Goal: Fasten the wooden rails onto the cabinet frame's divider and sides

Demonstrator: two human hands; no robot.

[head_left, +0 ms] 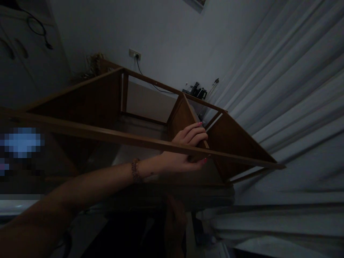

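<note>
My left hand [188, 147], with pink nails and a beaded bracelet on its wrist, is closed around the front end of a wooden divider panel [181, 116]. Its fingers lie over the panel's top edge and its thumb sits lower, by the front rail [107, 136]. The panel belongs to a brown, open wooden frame [150, 82] with solid side panels. Low in the dim foreground is my right hand [176, 220], its fingers curled together near the frame's lower front edge. Darkness hides what, if anything, it holds.
White curtains [301, 89] hang at the right. Behind the frame, a wall outlet [134, 54] has a black cord plugged in. Small dark objects [199, 91] stand past the far rail. White cabinet doors [18, 53] are at the left, with a hanging cable [37, 28].
</note>
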